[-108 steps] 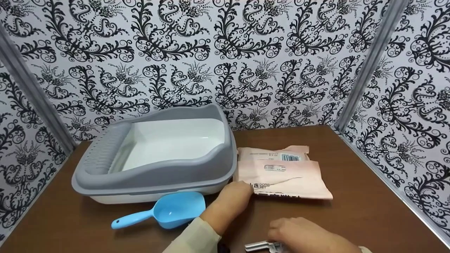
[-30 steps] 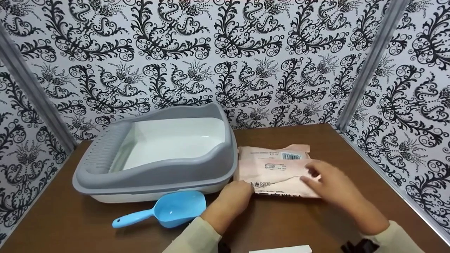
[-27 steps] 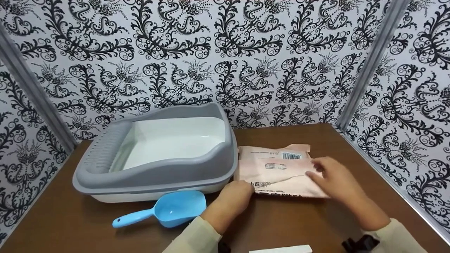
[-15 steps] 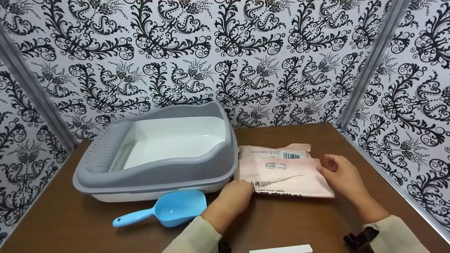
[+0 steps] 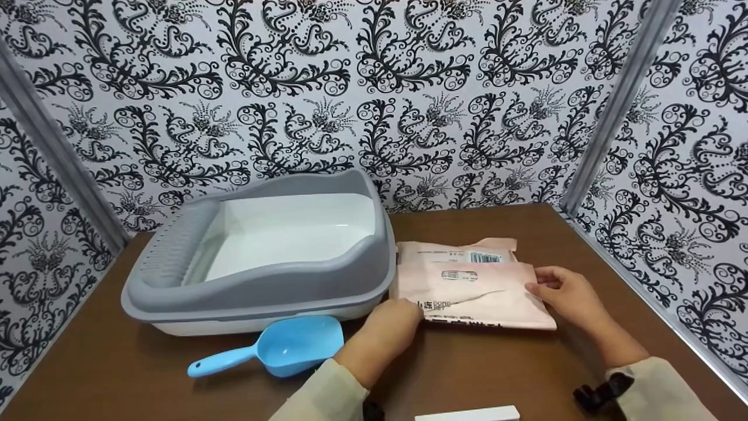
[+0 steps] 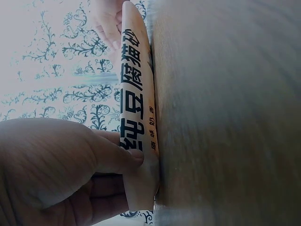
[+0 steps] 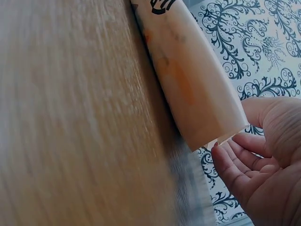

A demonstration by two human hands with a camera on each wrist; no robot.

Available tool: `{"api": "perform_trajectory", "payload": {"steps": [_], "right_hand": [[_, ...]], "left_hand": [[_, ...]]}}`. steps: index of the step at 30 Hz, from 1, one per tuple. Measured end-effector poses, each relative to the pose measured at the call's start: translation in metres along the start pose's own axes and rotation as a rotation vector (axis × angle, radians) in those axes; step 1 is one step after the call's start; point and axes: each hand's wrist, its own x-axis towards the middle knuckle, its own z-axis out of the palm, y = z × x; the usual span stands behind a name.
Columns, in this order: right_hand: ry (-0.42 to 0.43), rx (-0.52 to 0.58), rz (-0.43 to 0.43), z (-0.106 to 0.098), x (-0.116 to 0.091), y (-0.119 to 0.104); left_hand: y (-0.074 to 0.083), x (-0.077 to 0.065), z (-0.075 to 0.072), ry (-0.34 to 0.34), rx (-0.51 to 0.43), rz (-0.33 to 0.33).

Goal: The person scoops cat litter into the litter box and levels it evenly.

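Note:
A pale pink bag of cat litter (image 5: 467, 295) lies flat on the table, its upper part folded over and a crease across its front. At its left end my left hand (image 5: 388, 327) grips the lower corner. In the left wrist view the thumb of the left hand (image 6: 66, 165) presses on the printed face of the bag (image 6: 141, 103), with the fingers behind. My right hand (image 5: 572, 298) pinches the right edge between thumb and fingers. The right wrist view has the right hand (image 7: 263, 160) at that end of the bag (image 7: 197, 84).
A grey and white litter box (image 5: 263, 280) stands left of the bag, close against it. A blue scoop (image 5: 298, 345) lies before the box, near my left forearm. At the front edge is a white bar-shaped object (image 5: 467, 415), partly out of view. Patterned walls (image 5: 292, 117) enclose the table.
My right hand held a silvery tool near the front edge; then it reached the bag and slid right along its face to the right edge. The left hand stays put. A white bar-shaped object now shows.

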Motion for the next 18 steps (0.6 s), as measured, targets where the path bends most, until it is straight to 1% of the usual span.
{"api": "perform_trajectory", "payload": {"steps": [5, 8, 11, 13, 15, 18], "right_hand": [[-0.069, 0.188, 0.109, -0.0024, 0.0002, 0.0058], [-0.114, 0.274, 0.158, -0.0039, -0.0001, 0.0071], [-0.193, 0.456, 0.226, -0.0012, -0.0009, 0.0066], [-0.25, 0.603, 0.263, 0.0018, -0.0017, 0.0068], [-0.306, 0.722, 0.29, 0.0044, -0.0024, 0.0078], [-0.358, 0.757, 0.274, 0.0053, -0.0038, 0.01]], "left_hand": [[0.0006, -0.0005, -0.0007, 0.003, 0.006, -0.003], [0.0013, -0.0014, -0.0014, 0.028, 0.026, -0.001], [0.0018, -0.0018, -0.0008, 0.049, 0.046, 0.002], [0.0018, -0.002, -0.0003, 0.049, 0.046, 0.0], [0.0019, -0.0016, -0.0002, 0.04, 0.042, -0.004], [0.0019, -0.0014, -0.0007, 0.015, 0.033, -0.01]]}}
